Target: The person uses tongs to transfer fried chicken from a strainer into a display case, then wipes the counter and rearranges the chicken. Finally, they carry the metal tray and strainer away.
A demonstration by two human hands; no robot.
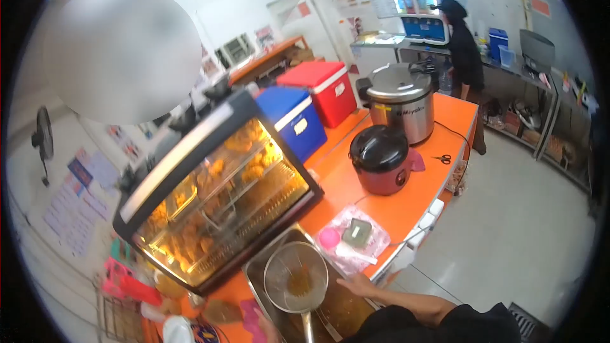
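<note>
A deep metal tray [255,265] sits in front of me beside the glass display warmer. Across it rests a round wire-mesh strainer [279,284], its handle pointing toward me and brown bits in its middle. Brownish liquid or residue shows in the tray's near right part. My right hand [359,286] is closed on the tray's right rim. At the opposite rim, low in the view, my left hand [268,328] is partly cut off and blurred, closed around a pink cloth [250,319] against the tray's side.
Fried food fills the lit display warmer [222,184]. On the orange counter [438,128] stand a dark rice cooker [381,162], a large steel cooker [403,105], blue [292,121] and red [324,92] coolers, and scissors [443,159]. A person [467,57] stands by the far drink dispenser.
</note>
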